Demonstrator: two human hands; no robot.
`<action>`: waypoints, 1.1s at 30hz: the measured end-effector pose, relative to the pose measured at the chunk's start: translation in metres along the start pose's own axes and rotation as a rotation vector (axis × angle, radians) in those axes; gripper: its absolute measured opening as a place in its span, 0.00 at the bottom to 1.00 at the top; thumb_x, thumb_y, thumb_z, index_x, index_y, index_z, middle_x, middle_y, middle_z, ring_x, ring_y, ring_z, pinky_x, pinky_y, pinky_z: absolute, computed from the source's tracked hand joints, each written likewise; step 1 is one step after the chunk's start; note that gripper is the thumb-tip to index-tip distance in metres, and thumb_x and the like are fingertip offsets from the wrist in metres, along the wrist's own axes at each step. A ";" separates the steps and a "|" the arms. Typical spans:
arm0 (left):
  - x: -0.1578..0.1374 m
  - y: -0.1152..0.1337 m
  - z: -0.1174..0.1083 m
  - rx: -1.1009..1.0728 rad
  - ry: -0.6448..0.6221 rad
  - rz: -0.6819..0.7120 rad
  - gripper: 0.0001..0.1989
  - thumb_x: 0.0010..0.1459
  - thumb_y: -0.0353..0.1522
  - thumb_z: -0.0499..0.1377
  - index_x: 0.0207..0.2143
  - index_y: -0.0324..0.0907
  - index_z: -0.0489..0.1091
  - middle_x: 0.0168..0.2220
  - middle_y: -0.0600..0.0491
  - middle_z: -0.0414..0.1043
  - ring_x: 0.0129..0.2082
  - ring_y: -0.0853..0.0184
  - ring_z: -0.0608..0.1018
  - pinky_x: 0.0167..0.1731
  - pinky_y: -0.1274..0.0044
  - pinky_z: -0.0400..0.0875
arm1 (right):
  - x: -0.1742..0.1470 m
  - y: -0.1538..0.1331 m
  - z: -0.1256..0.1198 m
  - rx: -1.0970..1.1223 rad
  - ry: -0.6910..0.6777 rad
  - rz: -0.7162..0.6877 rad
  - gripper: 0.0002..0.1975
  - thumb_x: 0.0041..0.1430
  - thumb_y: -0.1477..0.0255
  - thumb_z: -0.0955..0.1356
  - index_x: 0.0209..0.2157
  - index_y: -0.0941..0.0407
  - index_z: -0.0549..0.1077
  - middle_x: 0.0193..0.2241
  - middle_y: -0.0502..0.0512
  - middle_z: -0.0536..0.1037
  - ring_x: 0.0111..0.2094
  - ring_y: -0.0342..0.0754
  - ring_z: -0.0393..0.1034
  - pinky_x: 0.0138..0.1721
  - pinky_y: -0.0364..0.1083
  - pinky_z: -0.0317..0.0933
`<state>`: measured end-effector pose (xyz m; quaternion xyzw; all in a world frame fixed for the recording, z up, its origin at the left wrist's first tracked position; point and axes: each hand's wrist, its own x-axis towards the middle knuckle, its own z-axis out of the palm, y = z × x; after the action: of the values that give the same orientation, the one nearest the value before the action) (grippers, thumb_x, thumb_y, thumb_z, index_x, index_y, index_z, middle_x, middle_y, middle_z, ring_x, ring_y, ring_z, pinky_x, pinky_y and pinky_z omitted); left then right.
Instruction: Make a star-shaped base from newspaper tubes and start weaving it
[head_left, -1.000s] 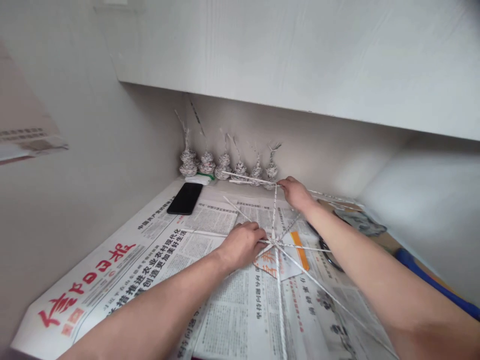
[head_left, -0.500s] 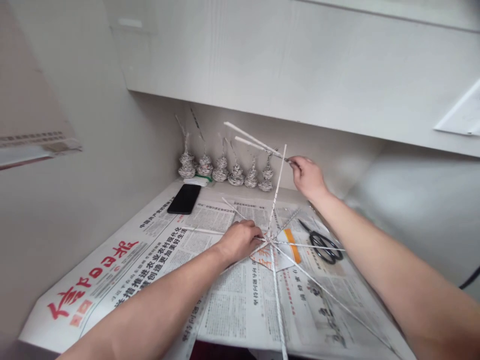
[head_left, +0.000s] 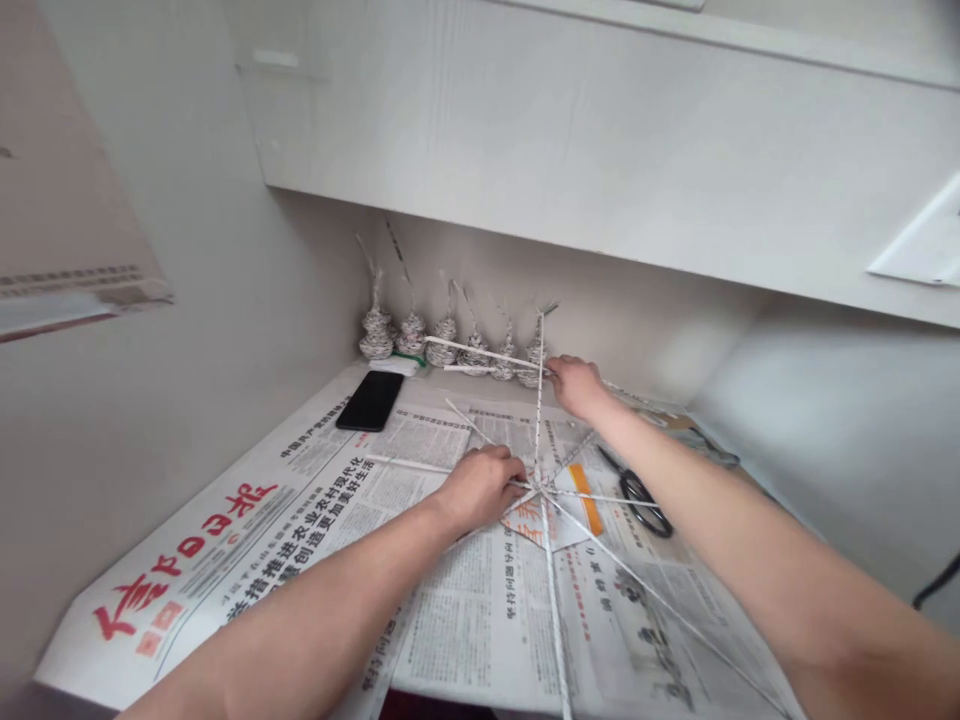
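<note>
Several thin rolled-paper sticks [head_left: 553, 600] cross at one centre and fan out like spokes over newspaper [head_left: 465, 630]. My left hand [head_left: 484, 485] is closed at the left side of that crossing, pinching the sticks there; its fingertips are partly hidden. Beyond the crossing, my right hand [head_left: 576, 385] is raised and pinches another pair of paper sticks [head_left: 487, 352], whose free ends point left. One upright spoke [head_left: 539, 400] passes just left of my right fingers. Beneath the centre lies a piece of printed packaging with an orange strip [head_left: 585, 500].
Black-handled scissors [head_left: 646, 505] lie right of the centre, partly under my right forearm. A black phone [head_left: 370, 400] rests at the left back. Several gourd-shaped woven paper pieces [head_left: 376, 335] stand along the back wall. A white cabinet panel [head_left: 600, 150] overhangs the table.
My right hand has moved down and slightly left, bringing its paper sticks lower, to nearly level. The upright spoke now leans less. My left hand stays at the crossing.
</note>
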<state>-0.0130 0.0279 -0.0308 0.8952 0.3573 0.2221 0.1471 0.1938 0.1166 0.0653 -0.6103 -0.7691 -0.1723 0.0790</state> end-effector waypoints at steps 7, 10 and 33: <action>0.002 0.000 0.001 -0.002 -0.013 -0.026 0.08 0.62 0.32 0.57 0.41 0.44 0.75 0.40 0.50 0.75 0.44 0.61 0.76 0.47 0.71 0.68 | 0.027 -0.004 0.057 -0.015 -0.167 0.069 0.18 0.65 0.64 0.68 0.52 0.57 0.71 0.51 0.59 0.74 0.48 0.52 0.72 0.48 0.57 0.68; 0.002 0.000 0.002 0.004 -0.022 -0.035 0.08 0.61 0.32 0.57 0.40 0.44 0.75 0.40 0.50 0.75 0.44 0.60 0.76 0.48 0.70 0.68 | 0.033 -0.004 0.070 -0.013 -0.211 0.084 0.18 0.65 0.64 0.68 0.53 0.57 0.70 0.52 0.59 0.73 0.48 0.52 0.72 0.48 0.57 0.69; 0.001 -0.002 0.003 -0.018 0.000 -0.015 0.09 0.61 0.32 0.57 0.41 0.43 0.75 0.41 0.49 0.75 0.45 0.59 0.77 0.48 0.70 0.68 | -0.014 0.038 -0.056 0.026 0.356 0.148 0.16 0.67 0.69 0.59 0.47 0.56 0.75 0.42 0.63 0.81 0.44 0.56 0.74 0.41 0.48 0.62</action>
<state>-0.0116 0.0296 -0.0342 0.8911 0.3619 0.2243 0.1570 0.2291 0.0910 0.1190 -0.6239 -0.6982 -0.2615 0.2341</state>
